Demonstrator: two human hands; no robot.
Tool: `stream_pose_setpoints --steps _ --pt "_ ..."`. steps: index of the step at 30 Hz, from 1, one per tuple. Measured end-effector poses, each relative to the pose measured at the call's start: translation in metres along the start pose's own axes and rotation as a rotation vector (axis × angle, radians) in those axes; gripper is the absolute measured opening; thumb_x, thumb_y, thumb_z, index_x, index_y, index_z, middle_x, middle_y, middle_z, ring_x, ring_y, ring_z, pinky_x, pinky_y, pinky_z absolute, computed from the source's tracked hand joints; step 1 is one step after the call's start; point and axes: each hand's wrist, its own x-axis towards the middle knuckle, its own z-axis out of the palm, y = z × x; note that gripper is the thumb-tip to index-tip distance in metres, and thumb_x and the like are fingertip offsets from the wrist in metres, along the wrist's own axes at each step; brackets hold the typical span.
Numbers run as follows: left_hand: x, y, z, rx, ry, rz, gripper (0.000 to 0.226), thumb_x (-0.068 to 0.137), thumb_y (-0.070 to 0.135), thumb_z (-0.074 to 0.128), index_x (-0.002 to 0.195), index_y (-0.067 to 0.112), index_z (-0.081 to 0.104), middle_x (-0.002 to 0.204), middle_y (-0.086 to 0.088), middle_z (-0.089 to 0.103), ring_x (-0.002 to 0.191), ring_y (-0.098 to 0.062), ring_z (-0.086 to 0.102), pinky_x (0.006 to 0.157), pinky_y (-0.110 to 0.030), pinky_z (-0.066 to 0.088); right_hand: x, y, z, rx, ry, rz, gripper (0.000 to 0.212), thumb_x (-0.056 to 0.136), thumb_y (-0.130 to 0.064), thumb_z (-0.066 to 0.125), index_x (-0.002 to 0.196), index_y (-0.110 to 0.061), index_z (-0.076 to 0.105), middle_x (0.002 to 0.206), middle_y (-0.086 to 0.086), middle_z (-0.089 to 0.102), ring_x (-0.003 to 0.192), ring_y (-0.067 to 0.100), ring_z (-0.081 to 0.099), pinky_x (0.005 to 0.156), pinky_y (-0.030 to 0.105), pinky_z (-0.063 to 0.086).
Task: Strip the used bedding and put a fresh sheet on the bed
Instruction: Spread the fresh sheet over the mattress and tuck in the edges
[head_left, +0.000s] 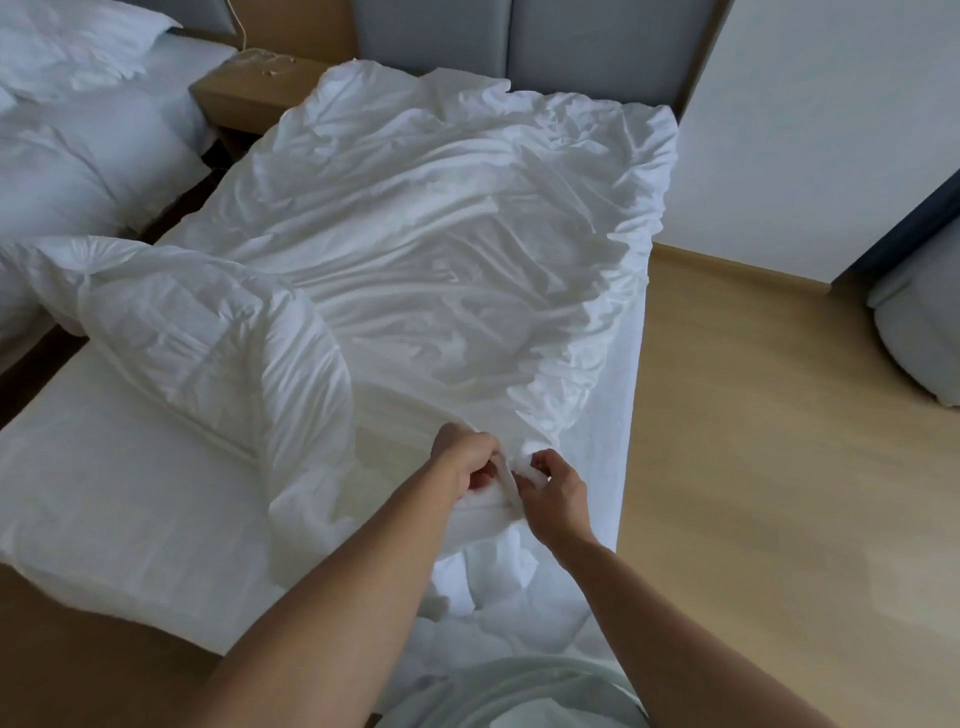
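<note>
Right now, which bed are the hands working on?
The big middle bed: the left hand and right hand pinch its crumpled sheet. The other bed, far left, has no hand on it.

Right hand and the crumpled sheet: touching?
Touching. The head view shows the right hand pinching a bunched fold of the crumpled sheet, fingers curled into the cloth; the left hand grips the same bunch.

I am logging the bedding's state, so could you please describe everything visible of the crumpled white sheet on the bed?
The crumpled white sheet is cotton-looking fabric, heavily creased, lying loose over the mattress from the grey headboard toward the foot. Its right edge bunches along the mattress side; a puffy duvet rests against its left. The left hand and right hand pinch its near edge.
</note>
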Motion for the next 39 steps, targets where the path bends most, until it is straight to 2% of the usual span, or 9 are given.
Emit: stream_pose_setpoints --steps 6,11,15,20,25,29,31,36,39 --pt "-0.011 -0.001 -0.005 -0.603 -0.100 -0.085 0.026 0.078 -0.015 0.032 0.072 -0.003 0.055 0.064 -0.016 0.062 0.062 -0.033 0.064 0.055 -0.036 0.057 0.001 -0.011 -0.007 0.250 0.041 0.167 0.011 0.084 -0.031 0.074 0.085 -0.023 0.066 0.089 0.007 0.067 0.071 0.021 0.063 0.052 0.029 0.052" --pt "-0.042 -0.004 -0.026 -0.905 -0.176 -0.048 0.028 0.065 -0.001 0.035 0.060 0.002 0.062 0.076 -0.020 0.068 0.066 -0.038 0.071 0.067 -0.051 0.061 0.004 -0.028 -0.008 0.491 0.054 0.303 0.019 0.083 -0.016 0.079 0.091 -0.009 0.064 0.090 0.011 0.062 0.071 0.022 0.059 0.045 0.024 0.048" --pt "-0.055 -0.005 -0.045 -0.791 -0.162 -0.032 0.024 0.084 0.012 0.056 0.105 0.003 0.065 0.089 -0.016 0.071 0.073 -0.031 0.070 0.074 -0.042 0.059 0.004 -0.036 -0.014 0.606 0.072 0.375 0.017 0.083 -0.014 0.080 0.087 -0.008 0.065 0.084 0.008 0.062 0.072 0.023 0.058 0.047 0.027 0.049" --pt "-0.064 -0.039 -0.082 -0.628 0.035 -0.028 0.001 0.086 0.001 0.065 0.087 0.001 0.065 0.063 -0.012 0.070 0.054 -0.022 0.070 0.048 -0.032 0.057 -0.002 -0.039 -0.020 0.646 0.076 0.407 0.014 0.083 -0.009 0.079 0.082 -0.010 0.065 0.086 0.007 0.063 0.080 0.024 0.060 0.073 0.039 0.055" --pt "-0.070 -0.090 -0.115 -0.474 0.381 -0.002 0.010 0.074 0.000 0.066 0.069 0.003 0.059 0.058 -0.012 0.057 0.044 -0.024 0.056 0.038 -0.031 0.048 -0.029 -0.035 -0.016 0.497 0.077 0.256 0.013 0.080 -0.009 0.078 0.083 -0.009 0.065 0.080 0.006 0.062 0.072 0.023 0.060 0.063 0.034 0.054" --pt "-0.063 -0.130 -0.118 -0.004 0.667 -0.029 0.020 0.076 0.021 0.064 0.066 0.004 0.059 0.085 -0.011 0.058 0.090 -0.037 0.056 0.087 -0.052 0.046 -0.062 -0.017 -0.009 0.361 0.147 0.252 0.012 0.081 -0.012 0.076 0.081 -0.012 0.064 0.078 0.003 0.060 0.065 0.018 0.057 0.039 0.018 0.043" --pt "-0.060 -0.158 -0.115 0.135 0.659 -0.163 0.025 0.080 0.031 0.062 0.071 0.008 0.056 0.113 -0.012 0.043 0.106 -0.039 0.044 0.091 -0.052 0.043 -0.079 -0.004 -0.005 0.311 0.207 0.273 0.011 0.081 -0.012 0.074 0.081 -0.012 0.063 0.078 0.003 0.059 0.063 0.017 0.055 0.035 0.015 0.039" --pt "-0.064 -0.218 -0.111 -0.410 0.473 -0.552 0.048 0.079 0.026 0.072 0.116 0.000 0.056 0.136 -0.017 0.043 0.104 -0.041 0.053 0.094 -0.053 0.050 -0.120 0.025 0.004 0.116 0.200 0.199 0.010 0.082 -0.017 0.072 0.080 -0.020 0.063 0.077 0.000 0.061 0.051 0.007 0.057 0.038 0.019 0.039" --pt "-0.066 -0.226 -0.110 -0.828 0.274 -0.429 0.039 0.088 -0.004 0.049 0.127 -0.003 0.053 0.116 -0.021 0.057 0.093 -0.039 0.059 0.094 -0.055 0.052 -0.134 0.032 0.004 0.054 0.174 0.129 0.012 0.084 -0.021 0.072 0.080 -0.026 0.061 0.078 -0.003 0.060 0.059 0.013 0.054 0.045 0.022 0.041"
